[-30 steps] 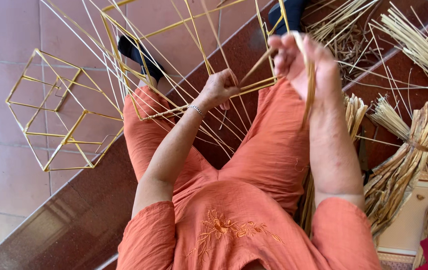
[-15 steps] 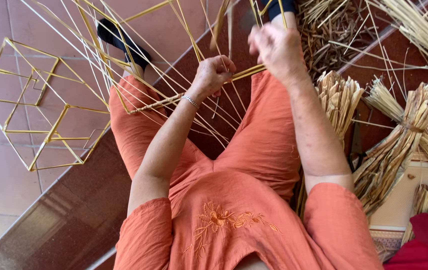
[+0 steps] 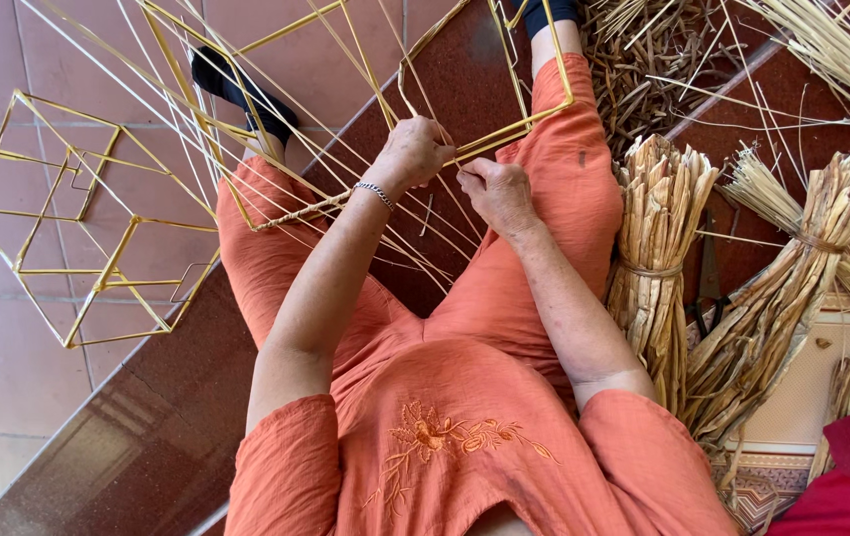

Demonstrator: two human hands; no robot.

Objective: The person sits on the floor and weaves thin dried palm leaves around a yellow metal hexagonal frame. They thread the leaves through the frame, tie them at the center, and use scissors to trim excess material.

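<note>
While the person sits with legs stretched out over the tiled floor, both hands meet above the lap at one spot on a yellow wire frame that rests across the knees. The left hand is curled into a fist around a rail of that frame, its grip tight on the wire with knuckles up (a thin bracelet shows at the wrist). The right hand sits just beside it, almost touching, with fingers pinched narrow on a pale straw strand; exactly how much it holds I cannot tell, since the fingertips are turned away.

What matters most is how the strand lies from the two grips. The gripped rail rises away from the body toward the right foot, while the loose pale strands fan out from the hands, down toward the lap and off toward the left leg, crossing the rail at a slant. The right hand is the nearer one to the strand's working end; the left is nearer the frame's corner.

A second, bare wire frame lies well apart on the floor to the left. Bundles of dried stalks stand just beside the right thigh.
</note>
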